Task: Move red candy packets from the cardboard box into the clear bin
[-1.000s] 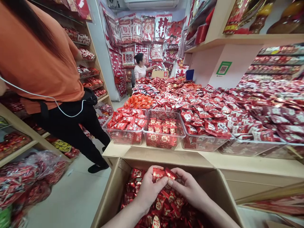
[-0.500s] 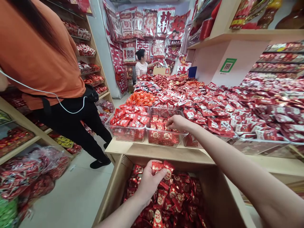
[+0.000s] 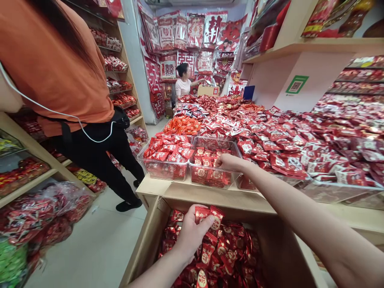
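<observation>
My left hand is closed around a couple of shiny red candy packets with gold print, thumb across the front. It is over a cardboard box with many matching packets inside. My right hand reaches into a clear plastic bin on the counter, where the same kind of packets stand in rows. Its fingers are curled down at the packets, and the fingertips are partly hidden, so what they grip is not visible.
Beside that bin stands another clear bin full of red packets. More heaped packets cover the counter behind and to the right. A person in an orange top stands at the left by shelves; another person sits at the back.
The view has shifted slightly, moving the scene rightward. My right hand's fingers look more curled in the bin. My left hand still holds its packets over the box.
</observation>
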Demonstrator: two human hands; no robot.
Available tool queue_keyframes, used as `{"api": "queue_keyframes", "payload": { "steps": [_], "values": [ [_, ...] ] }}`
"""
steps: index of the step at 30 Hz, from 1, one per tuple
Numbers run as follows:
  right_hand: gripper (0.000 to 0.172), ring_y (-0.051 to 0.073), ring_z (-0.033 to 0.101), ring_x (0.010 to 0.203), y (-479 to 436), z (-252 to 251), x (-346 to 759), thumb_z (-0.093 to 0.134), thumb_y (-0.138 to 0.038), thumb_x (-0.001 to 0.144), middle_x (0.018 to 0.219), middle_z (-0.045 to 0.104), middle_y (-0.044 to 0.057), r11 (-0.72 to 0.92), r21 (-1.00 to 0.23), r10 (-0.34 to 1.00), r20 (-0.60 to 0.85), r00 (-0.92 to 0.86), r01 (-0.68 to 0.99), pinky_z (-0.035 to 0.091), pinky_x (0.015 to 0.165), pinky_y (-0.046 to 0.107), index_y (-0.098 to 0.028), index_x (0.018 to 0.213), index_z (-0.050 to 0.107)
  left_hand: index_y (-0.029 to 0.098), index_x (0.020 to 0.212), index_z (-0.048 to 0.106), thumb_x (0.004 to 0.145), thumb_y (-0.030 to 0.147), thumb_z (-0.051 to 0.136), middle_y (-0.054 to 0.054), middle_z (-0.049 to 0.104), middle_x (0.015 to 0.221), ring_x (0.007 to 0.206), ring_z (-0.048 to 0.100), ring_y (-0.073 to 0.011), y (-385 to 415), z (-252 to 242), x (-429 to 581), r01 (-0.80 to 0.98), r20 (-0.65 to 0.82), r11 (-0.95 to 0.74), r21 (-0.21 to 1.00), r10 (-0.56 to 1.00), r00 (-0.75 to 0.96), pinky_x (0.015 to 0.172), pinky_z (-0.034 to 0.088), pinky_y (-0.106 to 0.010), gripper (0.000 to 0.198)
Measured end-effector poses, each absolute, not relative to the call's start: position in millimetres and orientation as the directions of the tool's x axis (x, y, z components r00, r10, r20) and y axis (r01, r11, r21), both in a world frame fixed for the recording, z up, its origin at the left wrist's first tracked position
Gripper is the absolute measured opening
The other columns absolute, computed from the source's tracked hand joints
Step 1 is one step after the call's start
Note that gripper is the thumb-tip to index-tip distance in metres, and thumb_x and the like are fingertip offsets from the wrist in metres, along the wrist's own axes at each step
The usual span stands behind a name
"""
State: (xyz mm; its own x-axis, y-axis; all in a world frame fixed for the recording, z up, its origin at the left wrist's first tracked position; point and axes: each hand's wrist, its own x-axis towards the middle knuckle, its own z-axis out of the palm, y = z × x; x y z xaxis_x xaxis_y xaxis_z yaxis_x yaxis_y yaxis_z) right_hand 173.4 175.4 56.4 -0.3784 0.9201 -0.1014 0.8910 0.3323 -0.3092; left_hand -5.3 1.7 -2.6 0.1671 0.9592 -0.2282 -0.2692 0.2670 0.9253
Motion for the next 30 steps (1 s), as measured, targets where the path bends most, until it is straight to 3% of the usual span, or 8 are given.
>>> {"api": "queue_keyframes", "payload": {
  "steps": [4, 7, 11, 15, 19, 23, 27, 30],
  "values": [
    [0.012, 0.012, 0.052, 0.057, 154.1, 74.7, 175.5, 0.054, -0.023, 0.067, 0.063, 0.062, 0.002, 0.324, -0.300, 0.945, 0.057, -0.322, 0.897, 0.036, 0.053, 0.021, -0.016, 0.064, 0.064, 0.015, 0.084, 0.055, 0.062, 0.028, 0.066, -0.003, 0.065, 0.076, 0.070, 0.059, -0.0153, 5.3, -0.9, -6.2, -0.302, -0.207, 0.230, 0.925, 0.973, 0.105, 0.069, 0.045, -0.027, 0.027],
    [0.025, 0.012, 0.053, 0.060, 114.2, 89.8, 172.5, 0.044, -0.031, 0.076, 0.068, 0.062, 0.003, 0.361, -0.392, 0.933, 0.146, -0.330, 0.846, 0.037, 0.055, 0.022, -0.016, 0.074, 0.063, 0.015, 0.086, 0.054, 0.063, 0.026, 0.066, -0.004, 0.065, 0.080, 0.072, 0.059, -0.0149, 9.3, -1.5, -7.4, -0.334, -0.190, 0.212, 0.919, 0.977, 0.096, 0.071, 0.045, -0.028, 0.029],
    [0.026, 0.013, 0.055, 0.064, 60.4, 85.2, 160.0, 0.048, -0.036, 0.074, 0.073, 0.063, 0.002, 0.403, -0.573, 0.869, -0.004, -0.495, 0.713, 0.039, 0.058, 0.023, -0.017, 0.083, 0.063, 0.017, 0.088, 0.054, 0.064, 0.026, 0.066, -0.001, 0.065, 0.080, 0.069, 0.059, -0.0122, 12.1, -4.9, -8.2, -0.362, -0.152, 0.184, 0.914, 0.982, 0.113, 0.071, 0.044, -0.027, 0.028],
    [0.023, 0.012, 0.053, 0.060, 37.6, 61.1, 150.7, 0.053, -0.033, 0.071, 0.069, 0.062, 0.002, 0.281, -0.699, 0.860, -0.121, -0.496, 0.658, 0.039, 0.054, 0.022, -0.015, 0.084, 0.061, 0.017, 0.087, 0.053, 0.064, 0.024, 0.066, 0.000, 0.064, 0.077, 0.068, 0.058, -0.0117, 11.0, -7.0, -8.5, -0.376, -0.128, 0.178, 0.909, 0.980, 0.155, 0.068, 0.045, -0.025, 0.027],
    [0.020, 0.009, 0.048, 0.052, 35.1, 55.0, 158.4, 0.050, -0.034, 0.073, 0.059, 0.055, -0.001, 0.181, -0.817, 0.888, -0.104, -0.448, 0.547, 0.037, 0.049, 0.020, -0.015, 0.075, 0.056, 0.016, 0.088, 0.053, 0.068, 0.031, 0.061, -0.001, 0.063, 0.076, 0.068, 0.058, -0.0122, 9.4, -5.2, -9.5, -0.390, -0.148, 0.209, 0.897, 0.972, 0.182, 0.064, 0.045, -0.024, 0.026],
    [0.018, 0.009, 0.047, 0.049, 33.7, 68.0, 169.3, 0.051, -0.034, 0.072, 0.056, 0.051, -0.003, 0.143, -0.821, 0.900, -0.125, -0.419, 0.552, 0.037, 0.047, 0.020, -0.016, 0.076, 0.055, 0.016, 0.093, 0.051, 0.073, 0.037, 0.055, -0.003, 0.063, 0.076, 0.062, 0.058, -0.0124, 7.4, -2.6, -9.1, -0.396, -0.195, 0.295, 0.870, 0.942, 0.275, 0.059, 0.045, -0.025, 0.029],
    [0.016, 0.010, 0.048, 0.052, 27.5, 66.8, 162.6, 0.051, -0.031, 0.073, 0.058, 0.054, -0.001, 0.181, -0.774, 0.901, -0.117, -0.418, 0.606, 0.038, 0.050, 0.022, -0.016, 0.073, 0.057, 0.017, 0.096, 0.049, 0.066, 0.024, 0.065, -0.004, 0.063, 0.089, 0.079, 0.058, -0.0150, 5.1, -4.1, -8.8, -0.354, -0.122, 0.235, 0.905, 0.941, 0.314, 0.073, 0.043, -0.028, 0.035],
    [0.018, 0.010, 0.048, 0.053, 23.5, 51.8, 152.0, 0.051, -0.034, 0.073, 0.059, 0.054, -0.001, 0.097, -0.864, 0.935, -0.091, -0.342, 0.494, 0.039, 0.052, 0.023, -0.016, 0.075, 0.056, 0.016, 0.094, 0.049, 0.067, 0.021, 0.064, -0.005, 0.063, 0.089, 0.081, 0.058, -0.0152, 5.2, -4.3, -10.1, -0.335, -0.089, 0.180, 0.925, 0.959, 0.269, 0.077, 0.042, -0.030, 0.032]
  ]
}}
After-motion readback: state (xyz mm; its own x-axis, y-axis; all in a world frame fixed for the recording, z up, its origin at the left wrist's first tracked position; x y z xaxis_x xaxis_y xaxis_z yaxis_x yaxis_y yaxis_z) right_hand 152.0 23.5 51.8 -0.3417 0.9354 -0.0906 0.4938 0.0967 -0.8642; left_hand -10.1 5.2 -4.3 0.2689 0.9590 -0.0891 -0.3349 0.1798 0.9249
